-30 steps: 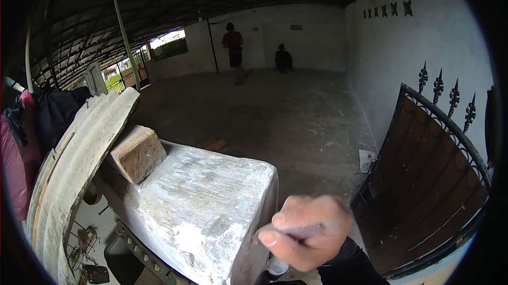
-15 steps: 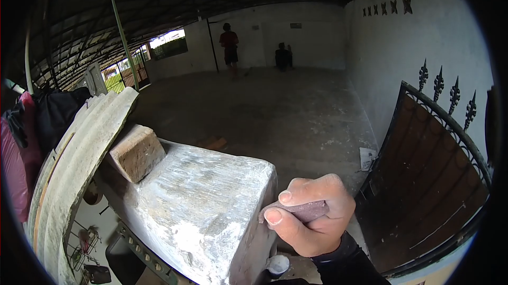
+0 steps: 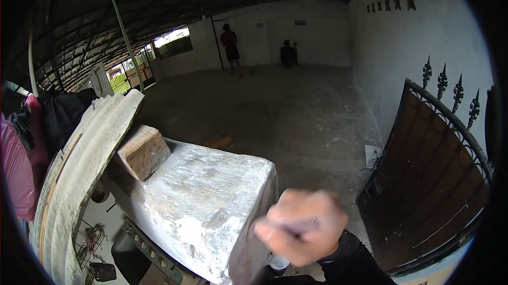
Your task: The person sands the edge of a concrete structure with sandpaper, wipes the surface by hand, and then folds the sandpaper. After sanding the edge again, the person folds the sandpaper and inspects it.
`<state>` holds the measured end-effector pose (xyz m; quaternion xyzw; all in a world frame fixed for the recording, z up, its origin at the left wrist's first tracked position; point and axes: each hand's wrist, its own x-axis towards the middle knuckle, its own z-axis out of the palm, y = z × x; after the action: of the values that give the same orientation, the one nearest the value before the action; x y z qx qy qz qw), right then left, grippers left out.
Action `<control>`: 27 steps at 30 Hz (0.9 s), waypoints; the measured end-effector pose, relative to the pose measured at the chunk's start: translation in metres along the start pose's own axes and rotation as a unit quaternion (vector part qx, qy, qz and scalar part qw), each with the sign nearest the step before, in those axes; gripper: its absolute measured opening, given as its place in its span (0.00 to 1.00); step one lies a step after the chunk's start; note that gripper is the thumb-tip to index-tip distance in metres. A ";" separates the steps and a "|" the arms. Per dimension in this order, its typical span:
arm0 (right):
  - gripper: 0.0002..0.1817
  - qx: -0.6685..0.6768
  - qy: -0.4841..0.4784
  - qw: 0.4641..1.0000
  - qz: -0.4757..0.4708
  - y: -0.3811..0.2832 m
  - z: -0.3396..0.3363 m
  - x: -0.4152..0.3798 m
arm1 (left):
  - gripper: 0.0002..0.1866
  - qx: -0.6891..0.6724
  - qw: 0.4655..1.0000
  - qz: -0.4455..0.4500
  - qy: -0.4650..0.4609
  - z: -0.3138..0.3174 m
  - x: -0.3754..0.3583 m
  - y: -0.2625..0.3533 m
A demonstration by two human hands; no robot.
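Note:
My right hand [image 3: 304, 227], blurred by motion, is closed around a dark greyish-purple piece [image 3: 302, 225], which shows only in part between thumb and fingers. It is beside the right edge of a pale block-like ledge [image 3: 211, 179], whose top is streaked and patched with white. On the ledge's far left corner sits a rough brown brick [image 3: 144, 153]. A small white cup [image 3: 279, 262] shows partly below my hand. My left hand is out of view.
Corrugated sheets [image 3: 87, 168] curve along the left, near a pink bag [image 3: 18, 174]. A dark metal gate [image 3: 423, 179] with spikes stands at the right. Two people are far back, one standing [image 3: 230, 49], one low by the wall [image 3: 288, 55]. A stove [image 3: 151, 253] lies below left.
My right hand has moved slightly left and down and is now blurred, covering more of the cup. The view has shifted a little, and the surroundings sit slightly further right.

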<state>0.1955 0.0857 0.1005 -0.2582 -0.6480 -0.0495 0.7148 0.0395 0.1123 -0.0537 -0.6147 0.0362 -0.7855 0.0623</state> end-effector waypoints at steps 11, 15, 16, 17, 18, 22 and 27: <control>0.10 -0.048 0.021 0.998 0.033 -0.011 -0.004 0.008 | 0.17 0.058 0.985 -0.053 -0.151 -0.015 0.006 0.012; 0.15 -0.018 -0.058 0.997 -0.037 -0.004 -0.006 0.009 | 0.15 0.092 0.976 -0.041 -0.195 -0.013 0.026 0.016; 0.15 -0.021 -0.047 0.997 -0.052 -0.003 -0.005 0.008 | 0.16 0.115 0.972 -0.047 -0.198 -0.012 0.027 0.018; 0.15 -0.013 -0.053 0.997 -0.057 -0.002 -0.004 0.011 | 0.16 0.137 0.968 -0.055 -0.201 -0.012 0.028 0.021; 0.15 -0.041 -0.030 0.996 -0.070 -0.001 -0.003 0.013 | 0.17 0.128 0.971 -0.053 -0.195 -0.011 0.027 0.023; 0.14 -0.075 -0.038 0.994 -0.071 -0.010 -0.010 0.015 | 0.21 0.185 0.955 -0.120 -0.200 -0.023 -0.005 0.029; 0.13 -0.072 -0.037 0.997 -0.020 -0.009 -0.009 0.006 | 0.26 0.230 0.948 -0.104 -0.193 -0.020 -0.015 0.048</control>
<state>0.2010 0.0755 0.1087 -0.2974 -0.6736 -0.1009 0.6690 0.0264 0.0670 -0.0792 -0.7237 -0.2218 -0.6413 0.1257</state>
